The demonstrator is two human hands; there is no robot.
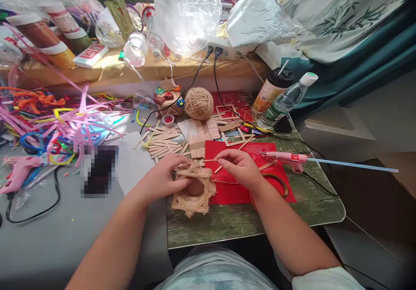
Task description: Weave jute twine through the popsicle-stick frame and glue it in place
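Observation:
A small basket-like holder [191, 205], built of stacked craft sticks and wrapped in twine, sits near the table's front edge. My left hand [165, 177] grips its left side, with the thumb over the rim. My right hand [238, 166] pinches a strand of twine [210, 160] between thumb and fingers. That strand runs taut to the holder's back edge. A lower length of twine passes from the holder's right side under my right hand. Beneath the right hand lies a red sheet [224, 194], and scissors [279, 184] are partly hidden by my forearm.
A twine ball [199, 103] rests behind loose craft sticks [165, 142]. At right lie a pink glue gun [289, 157] with a long glue stick, a water bottle [286, 101] and a drink cup [271, 88]. Another glue gun [21, 171] and pipe cleaners [74, 121] are left. Black cords cross behind.

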